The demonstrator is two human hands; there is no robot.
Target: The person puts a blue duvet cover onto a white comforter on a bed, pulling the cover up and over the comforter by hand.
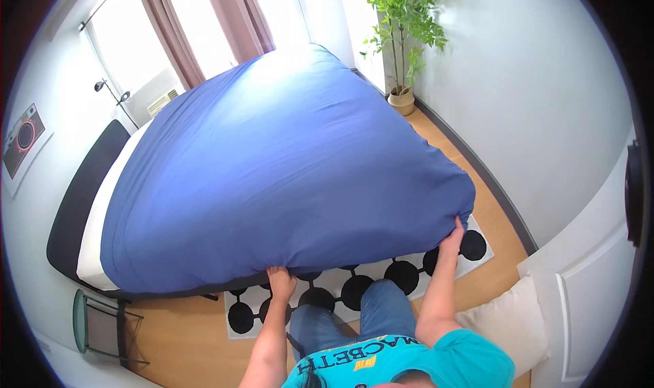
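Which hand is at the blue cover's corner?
The right hand; the left hand grips the blue cover along its near edge, closer to the dark headboard.

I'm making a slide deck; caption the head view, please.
Left hand at the near edge, right hand at the corner of a blue cover spread over a bed.

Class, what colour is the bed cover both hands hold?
The bed cover is blue, best shown in the head view.

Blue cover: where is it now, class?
In the head view, the blue cover spreads across the middle, right of the dark headboard, with the left hand and right hand at its near edge.
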